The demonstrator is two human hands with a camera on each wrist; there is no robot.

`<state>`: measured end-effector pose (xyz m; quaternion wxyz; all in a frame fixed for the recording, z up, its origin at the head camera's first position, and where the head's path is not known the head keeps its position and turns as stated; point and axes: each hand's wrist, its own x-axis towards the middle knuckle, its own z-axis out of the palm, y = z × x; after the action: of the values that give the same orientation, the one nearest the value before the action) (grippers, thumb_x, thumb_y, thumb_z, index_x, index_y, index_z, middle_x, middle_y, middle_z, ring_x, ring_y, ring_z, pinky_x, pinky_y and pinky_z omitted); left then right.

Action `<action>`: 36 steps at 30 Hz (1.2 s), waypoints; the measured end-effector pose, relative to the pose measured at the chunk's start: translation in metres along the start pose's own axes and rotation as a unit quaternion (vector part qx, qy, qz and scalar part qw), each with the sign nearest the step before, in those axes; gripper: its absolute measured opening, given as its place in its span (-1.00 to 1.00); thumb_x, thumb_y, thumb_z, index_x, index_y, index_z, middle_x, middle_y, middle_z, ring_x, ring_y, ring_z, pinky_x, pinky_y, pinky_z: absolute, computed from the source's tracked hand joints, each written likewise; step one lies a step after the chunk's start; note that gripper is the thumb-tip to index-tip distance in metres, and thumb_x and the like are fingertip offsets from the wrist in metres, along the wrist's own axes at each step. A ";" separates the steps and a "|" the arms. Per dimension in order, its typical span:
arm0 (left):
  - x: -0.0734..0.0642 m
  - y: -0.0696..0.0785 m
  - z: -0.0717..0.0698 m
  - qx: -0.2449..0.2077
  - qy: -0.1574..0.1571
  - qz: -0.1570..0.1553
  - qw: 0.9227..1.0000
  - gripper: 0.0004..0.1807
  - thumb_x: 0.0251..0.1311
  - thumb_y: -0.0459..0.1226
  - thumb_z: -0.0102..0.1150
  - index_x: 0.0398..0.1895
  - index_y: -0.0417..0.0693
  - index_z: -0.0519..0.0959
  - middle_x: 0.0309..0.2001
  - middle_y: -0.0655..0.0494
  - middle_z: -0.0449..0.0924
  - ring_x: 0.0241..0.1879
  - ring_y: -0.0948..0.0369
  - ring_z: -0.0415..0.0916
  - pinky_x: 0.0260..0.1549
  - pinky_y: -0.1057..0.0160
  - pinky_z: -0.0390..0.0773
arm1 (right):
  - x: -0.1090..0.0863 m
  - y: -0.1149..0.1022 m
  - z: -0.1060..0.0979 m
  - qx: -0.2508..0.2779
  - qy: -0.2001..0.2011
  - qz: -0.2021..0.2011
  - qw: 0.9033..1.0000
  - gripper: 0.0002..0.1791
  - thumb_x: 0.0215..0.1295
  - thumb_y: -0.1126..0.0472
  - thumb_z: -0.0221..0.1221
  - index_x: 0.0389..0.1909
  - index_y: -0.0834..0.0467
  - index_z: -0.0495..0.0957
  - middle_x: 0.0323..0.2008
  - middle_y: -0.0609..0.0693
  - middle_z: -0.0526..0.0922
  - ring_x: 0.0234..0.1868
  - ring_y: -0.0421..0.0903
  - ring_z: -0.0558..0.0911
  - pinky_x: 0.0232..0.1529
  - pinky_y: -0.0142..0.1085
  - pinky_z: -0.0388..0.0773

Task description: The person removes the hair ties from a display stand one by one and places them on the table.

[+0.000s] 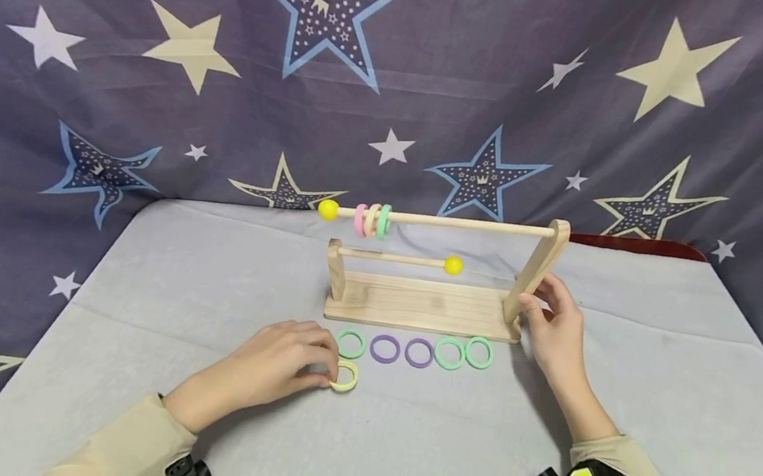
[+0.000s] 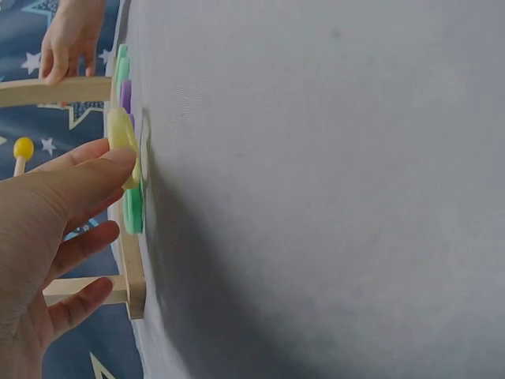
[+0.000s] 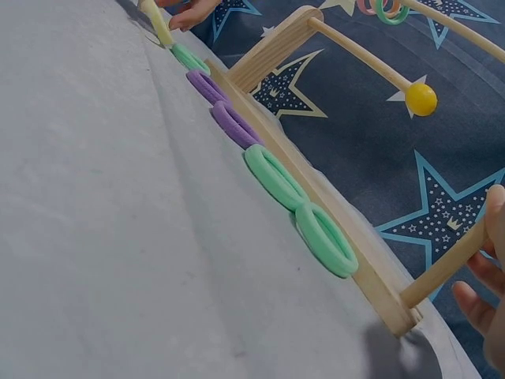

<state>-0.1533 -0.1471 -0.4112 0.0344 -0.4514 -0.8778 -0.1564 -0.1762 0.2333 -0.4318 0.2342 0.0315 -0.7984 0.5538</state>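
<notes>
Between thumb and fingertips, my left hand (image 1: 284, 361) pinches a yellow ring (image 1: 347, 377) at the front of the row of rings. In the left wrist view that yellow ring (image 2: 124, 148) is tilted on edge. My right hand (image 1: 557, 328) grips the taller upright (image 1: 536, 272) of a wooden rack, whose base (image 1: 426, 307) rests on the table. Pink (image 1: 359, 220), cream (image 1: 372, 220) and green (image 1: 384, 221) rings hang on the upper rod, near its yellow end ball (image 1: 328, 209). The lower rod (image 1: 393, 258) carries no ring and ends in a yellow ball (image 1: 453, 265).
Along the rack's front edge lie a green ring (image 1: 351, 344), two purple rings, one of them a purple ring (image 1: 384, 349) at left, and two touching green rings (image 1: 449, 353). A grey cloth (image 1: 424, 455) covers the table. Behind hangs a star-patterned curtain (image 1: 448, 77).
</notes>
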 end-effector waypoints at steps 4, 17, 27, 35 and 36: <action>0.000 -0.001 0.001 0.002 -0.004 -0.001 1.000 -0.88 0.08 -0.13 0.45 -0.38 0.28 0.65 -0.16 0.42 0.57 -0.08 0.36 0.51 -0.10 0.20 0.52 | 0.000 -0.001 0.000 -0.002 0.000 0.002 1.000 -0.53 0.31 0.44 0.18 0.23 0.41 0.42 0.03 0.36 0.61 -0.08 -0.52 0.49 -0.15 -0.61 0.44; 0.000 -0.001 0.000 -0.006 -0.032 -0.032 0.999 -0.89 0.12 -0.10 0.42 -0.31 0.28 0.67 -0.14 0.43 0.59 -0.06 0.34 0.52 -0.01 0.13 0.52 | 0.000 -0.001 0.000 -0.010 -0.005 0.002 1.000 -0.53 0.32 0.40 0.19 0.24 0.37 0.43 0.05 0.32 0.62 -0.06 -0.51 0.49 -0.15 -0.59 0.44; 0.004 -0.002 -0.007 -0.009 0.022 -0.057 0.998 -0.89 0.17 -0.14 0.39 -0.24 0.27 0.68 -0.13 0.41 0.61 -0.01 0.29 0.55 0.02 0.12 0.53 | 0.000 -0.001 0.000 -0.016 -0.004 0.010 1.000 -0.54 0.34 0.39 0.18 0.25 0.36 0.42 0.06 0.31 0.62 -0.06 -0.51 0.49 -0.14 -0.60 0.43; 0.011 -0.005 -0.014 0.006 0.104 -0.077 0.992 -0.83 0.15 -0.18 0.41 -0.19 0.20 0.68 -0.11 0.32 0.66 -0.05 0.23 0.58 -0.10 0.08 0.57 | -0.001 -0.001 0.000 -0.013 -0.002 0.001 1.000 -0.53 0.32 0.41 0.19 0.25 0.37 0.42 0.05 0.32 0.62 -0.07 -0.52 0.48 -0.16 -0.61 0.42; 0.012 -0.006 -0.015 0.003 0.115 -0.082 0.990 -0.83 0.15 -0.18 0.41 -0.19 0.20 0.68 -0.12 0.32 0.66 -0.06 0.23 0.59 -0.11 0.08 0.57 | -0.001 -0.001 0.000 -0.013 -0.001 0.001 1.000 -0.53 0.32 0.41 0.19 0.25 0.37 0.42 0.05 0.32 0.62 -0.07 -0.52 0.49 -0.16 -0.61 0.42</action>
<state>-0.1659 -0.1456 -0.3958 0.1238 -0.3568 -0.9024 -0.2074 -0.1754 0.2323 -0.4308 0.2332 0.0288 -0.8057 0.5438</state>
